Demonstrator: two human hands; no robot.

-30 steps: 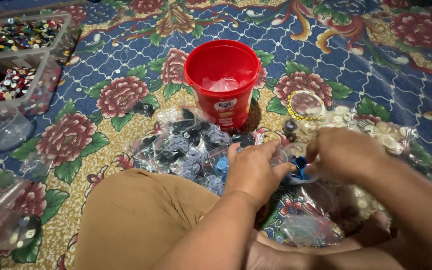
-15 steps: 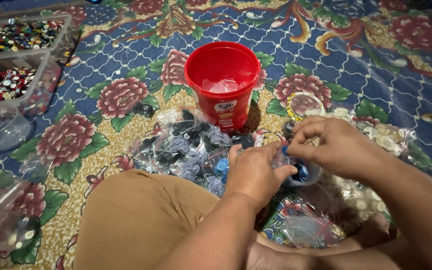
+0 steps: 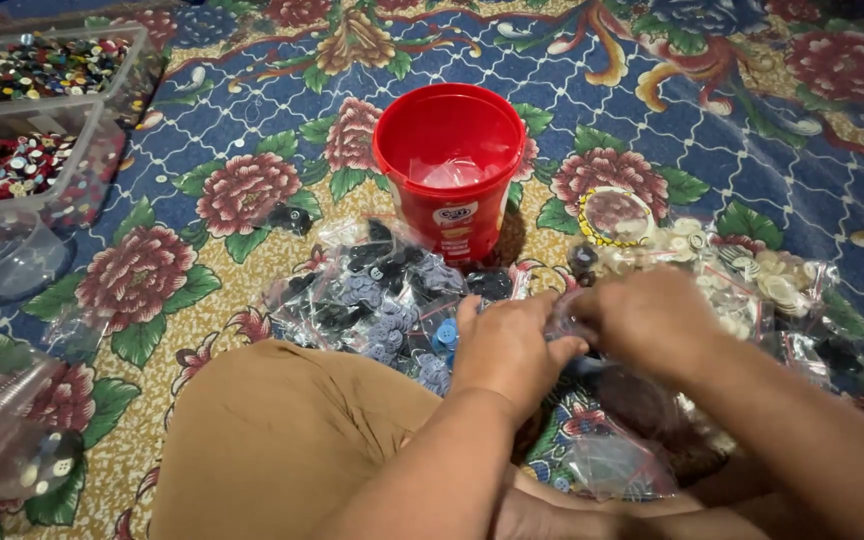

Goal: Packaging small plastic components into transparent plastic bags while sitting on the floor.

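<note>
We pinch a small clear bag [image 3: 574,322] centre-right, left hand [image 3: 508,345] and right hand [image 3: 647,318] closed on it | red bucket [image 3: 449,165] nearly empty | many button bags [image 3: 377,295] unsorted.

Red bucket [image 3: 449,165] on a blue floral cloth [image 3: 252,120] (pink roses); bagged buttons [image 3: 372,295] seemingly grey-black.

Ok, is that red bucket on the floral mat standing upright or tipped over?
Upright. The red bucket stands on its base on the floral mat, with its open mouth facing up and no lid on it.
</note>
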